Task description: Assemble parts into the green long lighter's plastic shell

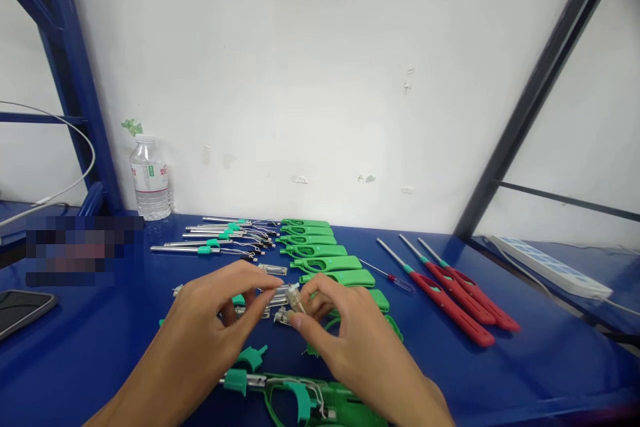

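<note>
One translucent, pale-tipped part (296, 299); right hand (353, 320) pinches it; left hand (213, 303) nearly closed, hold unclear.

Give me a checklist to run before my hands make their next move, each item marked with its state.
1. Clear part held in the right hand: ok.
2. Left hand gripping it too: cannot tell; fingertips are close, contact unclear.
3. Open green shell nearest you fully visible: not ok; the right arm covers some.
4. Red lighters apart from both hands: ok, off to the right.
5. Water bottle upright and capped: ok.
</note>
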`<state>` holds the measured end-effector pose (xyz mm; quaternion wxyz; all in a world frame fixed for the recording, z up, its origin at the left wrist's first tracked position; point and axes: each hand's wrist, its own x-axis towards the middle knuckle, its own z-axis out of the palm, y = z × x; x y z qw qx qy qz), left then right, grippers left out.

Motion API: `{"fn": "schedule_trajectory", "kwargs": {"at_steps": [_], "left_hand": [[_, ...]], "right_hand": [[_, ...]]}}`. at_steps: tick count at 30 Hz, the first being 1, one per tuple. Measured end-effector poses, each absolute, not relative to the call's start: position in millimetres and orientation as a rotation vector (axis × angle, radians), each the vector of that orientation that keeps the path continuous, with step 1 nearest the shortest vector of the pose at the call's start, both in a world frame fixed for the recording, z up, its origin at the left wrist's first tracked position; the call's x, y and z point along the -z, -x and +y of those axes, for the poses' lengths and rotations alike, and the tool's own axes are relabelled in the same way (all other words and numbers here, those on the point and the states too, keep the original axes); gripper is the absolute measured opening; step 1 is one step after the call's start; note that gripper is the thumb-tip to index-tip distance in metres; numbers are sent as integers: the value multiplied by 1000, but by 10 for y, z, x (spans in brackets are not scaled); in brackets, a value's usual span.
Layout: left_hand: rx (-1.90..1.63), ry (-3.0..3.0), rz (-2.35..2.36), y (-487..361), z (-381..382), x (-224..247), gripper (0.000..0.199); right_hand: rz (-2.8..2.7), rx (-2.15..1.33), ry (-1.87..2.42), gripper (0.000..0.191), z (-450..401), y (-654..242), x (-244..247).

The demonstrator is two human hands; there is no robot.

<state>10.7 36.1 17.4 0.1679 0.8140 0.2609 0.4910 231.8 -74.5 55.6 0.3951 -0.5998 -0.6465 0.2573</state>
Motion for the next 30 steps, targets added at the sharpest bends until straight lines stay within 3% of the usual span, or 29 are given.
{"fn": "schedule_trajectory", "kwargs": {"at_steps": [11, 18, 30], "left_hand": [[-1337, -2499, 856, -132, 277, -306, 18], [-1274, -2638, 891, -85, 250, -308, 24], [-1536, -2842, 727, -101, 223, -378, 41]], "right_hand": [[-1656, -602, 1586, 18, -772, -2326, -559], [-1689, -573, 1594, 12, -774, -2327, -535], [-1641, -583, 1588, 18, -747, -2353, -540]]}}
